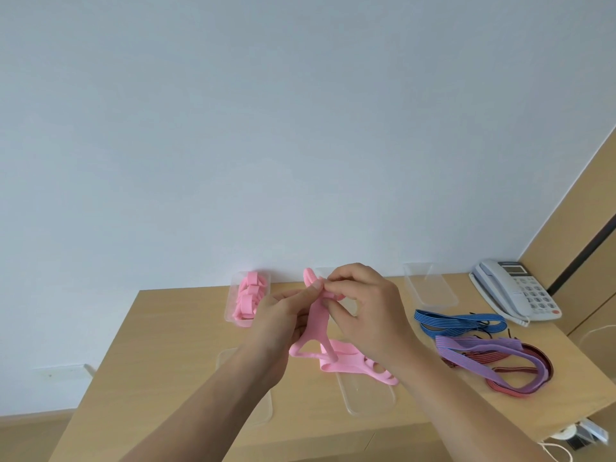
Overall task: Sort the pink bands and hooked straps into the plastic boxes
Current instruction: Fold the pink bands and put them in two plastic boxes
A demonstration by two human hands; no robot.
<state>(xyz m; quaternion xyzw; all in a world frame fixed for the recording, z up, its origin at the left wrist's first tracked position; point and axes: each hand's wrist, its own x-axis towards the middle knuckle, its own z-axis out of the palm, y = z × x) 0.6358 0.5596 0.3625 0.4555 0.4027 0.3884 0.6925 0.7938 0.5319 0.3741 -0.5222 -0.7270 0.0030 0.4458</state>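
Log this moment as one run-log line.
left hand, right hand: pinching pink band over table | far-left box: pink bands inside | hooked straps: loose, table right

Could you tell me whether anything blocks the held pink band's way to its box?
Nothing visible does: the left hand and right hand pinch the pink band just right of its open plastic box.

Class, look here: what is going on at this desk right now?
A person's left hand and right hand pinch one pink band above the desk. Other pink bands already lie in the back-left plastic box; more lie beneath the hands. The striped hooked straps lie unsorted on the right.
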